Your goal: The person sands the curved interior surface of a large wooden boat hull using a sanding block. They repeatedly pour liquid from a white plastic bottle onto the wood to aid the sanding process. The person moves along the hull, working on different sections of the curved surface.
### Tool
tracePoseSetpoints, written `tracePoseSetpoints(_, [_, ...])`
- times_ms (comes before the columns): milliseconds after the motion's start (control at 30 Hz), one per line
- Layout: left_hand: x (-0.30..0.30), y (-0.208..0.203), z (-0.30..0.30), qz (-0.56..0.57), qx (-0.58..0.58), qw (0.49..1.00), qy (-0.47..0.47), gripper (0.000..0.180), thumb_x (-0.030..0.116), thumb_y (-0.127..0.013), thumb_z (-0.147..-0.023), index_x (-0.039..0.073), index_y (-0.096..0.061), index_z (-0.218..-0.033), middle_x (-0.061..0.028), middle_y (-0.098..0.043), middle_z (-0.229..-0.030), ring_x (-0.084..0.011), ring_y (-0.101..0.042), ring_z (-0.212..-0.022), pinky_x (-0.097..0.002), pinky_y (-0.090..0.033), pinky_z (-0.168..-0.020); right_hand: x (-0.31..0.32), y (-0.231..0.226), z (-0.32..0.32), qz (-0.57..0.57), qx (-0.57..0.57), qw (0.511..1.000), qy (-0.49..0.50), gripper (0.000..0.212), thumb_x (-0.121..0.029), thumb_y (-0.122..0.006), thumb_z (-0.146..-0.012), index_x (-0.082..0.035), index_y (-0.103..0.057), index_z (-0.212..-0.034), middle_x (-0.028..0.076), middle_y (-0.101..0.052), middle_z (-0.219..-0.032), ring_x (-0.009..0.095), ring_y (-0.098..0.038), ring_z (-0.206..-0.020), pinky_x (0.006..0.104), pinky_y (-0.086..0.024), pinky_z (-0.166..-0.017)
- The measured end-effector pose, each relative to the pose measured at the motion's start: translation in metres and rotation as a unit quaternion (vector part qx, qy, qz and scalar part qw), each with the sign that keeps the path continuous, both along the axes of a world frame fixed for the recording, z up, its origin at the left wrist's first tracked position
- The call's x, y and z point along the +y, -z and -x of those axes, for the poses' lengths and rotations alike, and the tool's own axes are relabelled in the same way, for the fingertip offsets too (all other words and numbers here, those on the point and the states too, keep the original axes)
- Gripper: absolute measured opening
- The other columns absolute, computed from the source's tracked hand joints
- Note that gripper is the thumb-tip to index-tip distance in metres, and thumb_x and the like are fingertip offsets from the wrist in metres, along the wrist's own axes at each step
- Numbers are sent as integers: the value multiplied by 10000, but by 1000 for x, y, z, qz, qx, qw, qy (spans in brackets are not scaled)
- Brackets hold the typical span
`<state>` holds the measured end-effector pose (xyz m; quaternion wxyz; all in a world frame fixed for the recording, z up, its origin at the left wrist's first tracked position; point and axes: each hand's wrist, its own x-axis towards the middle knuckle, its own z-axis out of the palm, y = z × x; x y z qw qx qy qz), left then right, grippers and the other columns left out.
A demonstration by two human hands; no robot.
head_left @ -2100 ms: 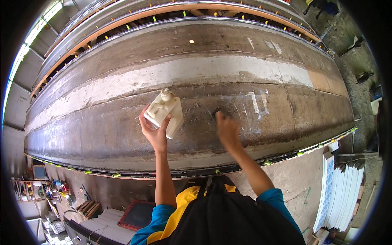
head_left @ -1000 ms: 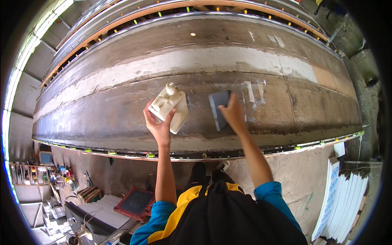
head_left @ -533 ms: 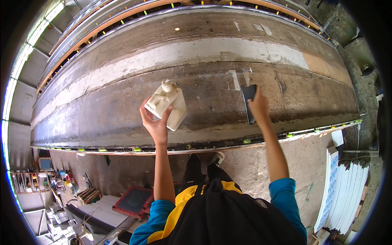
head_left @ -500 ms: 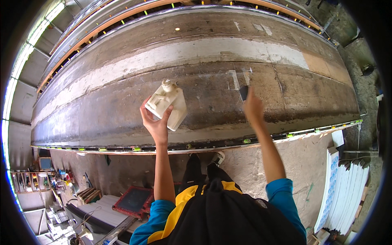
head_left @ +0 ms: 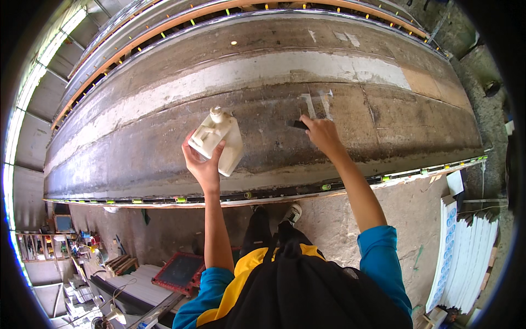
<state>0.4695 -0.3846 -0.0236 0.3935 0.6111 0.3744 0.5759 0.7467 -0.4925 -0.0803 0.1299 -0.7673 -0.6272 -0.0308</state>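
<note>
My left hand (head_left: 204, 171) is wrapped round an off-white plastic jug (head_left: 232, 138), tilted over the long brown-stained table (head_left: 268, 148). Its narrow neck points away from me, and what is inside cannot be seen. To the right, my right hand (head_left: 324, 135) grips a small black flat scraper (head_left: 297, 124) just above the table top. The scraper's dark end points left, towards the jug, with a gap between them. Pale smeared strips (head_left: 309, 105) mark the surface just beyond my right hand.
A whitish band (head_left: 263, 66) runs along the table. Green and yellow clips (head_left: 326, 187) line its near edge. White stacked panels (head_left: 464, 260) stand at the lower right. A red-framed screen (head_left: 181, 271) and cluttered shelves (head_left: 46, 247) are at the lower left.
My right hand has come left and turned, so the scraper now points left towards the jug. The left hand and jug have shifted slightly left.
</note>
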Motion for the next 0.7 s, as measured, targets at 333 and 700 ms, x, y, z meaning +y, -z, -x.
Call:
tracePoseSetpoints(333, [-4, -1, 7, 6, -2, 1000, -7, 630, 86, -793, -644, 3, -449, -1165, -114, -515, -1093, -203, -505, -1018, -333, -401, -899, -43, -20, 31, 113, 68, 985, -111, 356, -57, -640, -716, -129, -547, -1052, 72, -614, -743, 261, -616, -678, 359, -494, -610])
tracePoseSetpoints(700, [19, 9, 56, 16, -58, 994, -92, 617, 91, -788, -657, 7, -444, -1162, -120, -498, -1130, -209, -485, -1052, -346, -379, -925, -16, -32, 49, 86, 229, 969, 20, 463, -142, -661, -745, -39, -463, -1150, 202, -624, -853, 353, -619, -819, 414, -487, -664])
